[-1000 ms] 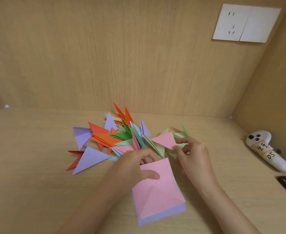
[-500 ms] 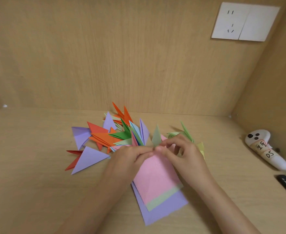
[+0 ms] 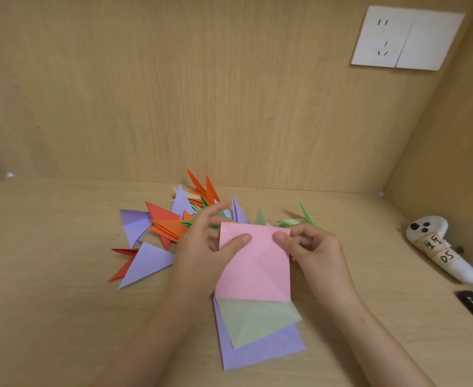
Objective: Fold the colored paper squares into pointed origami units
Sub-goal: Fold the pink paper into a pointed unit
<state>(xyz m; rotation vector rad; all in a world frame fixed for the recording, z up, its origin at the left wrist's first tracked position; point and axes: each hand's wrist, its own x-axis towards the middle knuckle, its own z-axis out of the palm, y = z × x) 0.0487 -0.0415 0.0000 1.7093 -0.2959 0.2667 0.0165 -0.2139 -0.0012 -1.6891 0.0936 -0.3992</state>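
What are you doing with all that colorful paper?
A person is folding origami. The left hand and the right hand each pinch the top edge of a pink square, which has creases but is not yet folded into a point. Under it, a green square and a purple square lie on the wooden table. Behind the hands sits a pile of pointed units in orange, red, purple and green.
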